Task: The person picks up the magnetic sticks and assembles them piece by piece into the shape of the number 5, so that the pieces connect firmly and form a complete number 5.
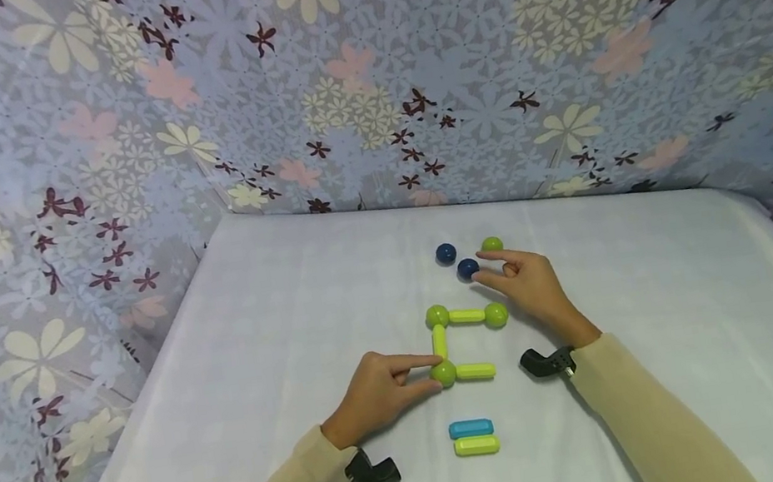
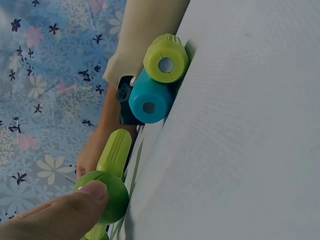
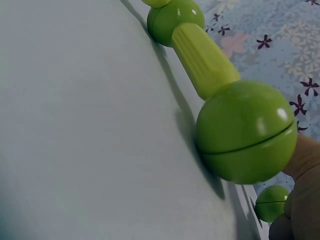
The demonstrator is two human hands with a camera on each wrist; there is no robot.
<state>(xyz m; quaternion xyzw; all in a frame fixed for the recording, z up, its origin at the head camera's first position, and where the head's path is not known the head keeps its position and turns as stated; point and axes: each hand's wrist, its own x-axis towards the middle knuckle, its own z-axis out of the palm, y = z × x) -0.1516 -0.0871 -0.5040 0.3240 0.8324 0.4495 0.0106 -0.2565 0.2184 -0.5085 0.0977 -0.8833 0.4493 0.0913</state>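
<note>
On the white-covered table, green balls and yellow-green rods form a C-shaped frame: an upper-left ball (image 1: 436,316), an upper-right ball (image 1: 496,315), and a lower-left ball (image 1: 443,374) with a rod (image 1: 476,371) pointing right. My left hand (image 1: 383,391) pinches the lower-left ball between thumb and index finger; its thumb (image 2: 75,215) lies on that ball in the left wrist view. Beyond the frame, my right hand (image 1: 532,284) reaches with thumb and index finger apart. Its index tip is right by a loose green ball (image 1: 491,244), its thumb tip beside a dark blue ball (image 1: 468,268).
Another dark blue ball (image 1: 445,253) lies just left of these. Nearer me, a blue rod (image 1: 471,428) and a yellow-green rod (image 1: 476,446) lie side by side, showing grey round ends in the left wrist view. Flowered fabric (image 1: 363,93) hangs behind the table.
</note>
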